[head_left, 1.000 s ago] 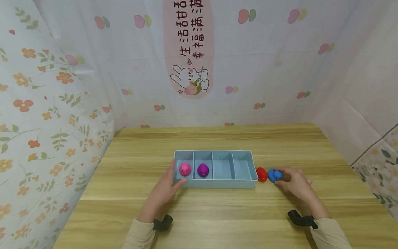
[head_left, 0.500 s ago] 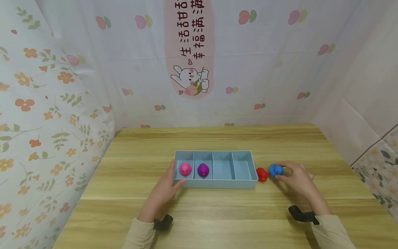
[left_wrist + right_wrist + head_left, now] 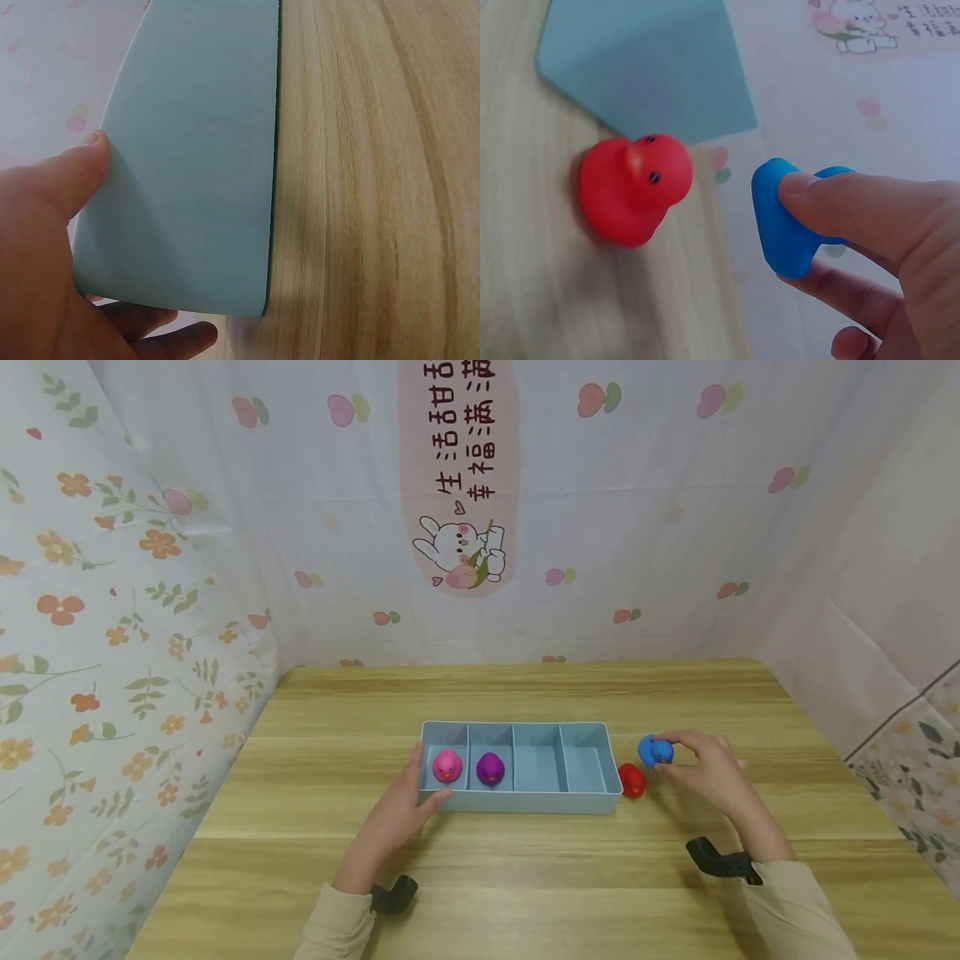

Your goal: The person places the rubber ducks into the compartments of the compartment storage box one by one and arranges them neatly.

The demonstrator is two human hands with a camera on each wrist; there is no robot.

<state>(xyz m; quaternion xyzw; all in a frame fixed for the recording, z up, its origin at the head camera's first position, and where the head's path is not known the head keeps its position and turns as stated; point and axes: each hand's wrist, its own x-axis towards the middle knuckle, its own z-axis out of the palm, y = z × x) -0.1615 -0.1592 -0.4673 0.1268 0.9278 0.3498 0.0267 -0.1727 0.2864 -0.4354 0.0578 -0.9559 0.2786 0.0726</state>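
A pale blue divided box stands on the table, and my left hand grips its left end. In the left wrist view the thumb presses the rim while fingers curl round the end wall. My right hand pinches a blue rubber duck between thumb and fingers, raised off the table to the right of the box. Beneath and left of it, a red rubber duck sits close by the box's right end. A pink duck occupies the leftmost compartment, with a purple duck in the one beside it.
The box's two right compartments hold nothing. Wood-grain table surrounds the box. Behind it hangs a patterned white curtain, with flowered cloth on the left side.
My right hand has lifted the blue duck from the table beside the red duck, and moved it up and slightly away from me. My left hand and the box have stayed put.
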